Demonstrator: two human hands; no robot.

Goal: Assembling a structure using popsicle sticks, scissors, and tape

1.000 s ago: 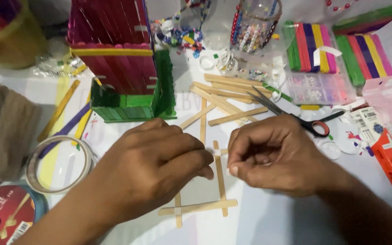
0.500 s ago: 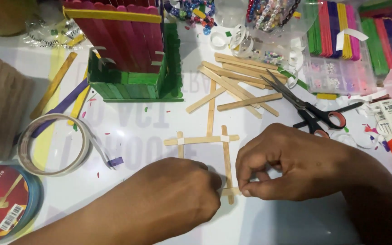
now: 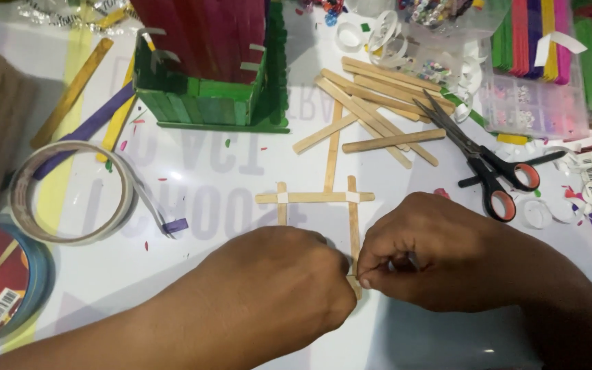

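Since the earlier frame our left hand (image 3: 289, 288) had slid over the frame's lower left corner, hiding it. Our right hand (image 3: 433, 250) pinched its fingers (image 3: 368, 279) on the lower end of the stick frame (image 3: 313, 197) at bottom centre of the worktop (image 3: 200, 205). Left fingers hidden; we couldn't tell. Pressing joints flat and square would help.

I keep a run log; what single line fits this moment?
left hand: on stick frame | right hand: pinching frame's lower corner | scissors: idle right
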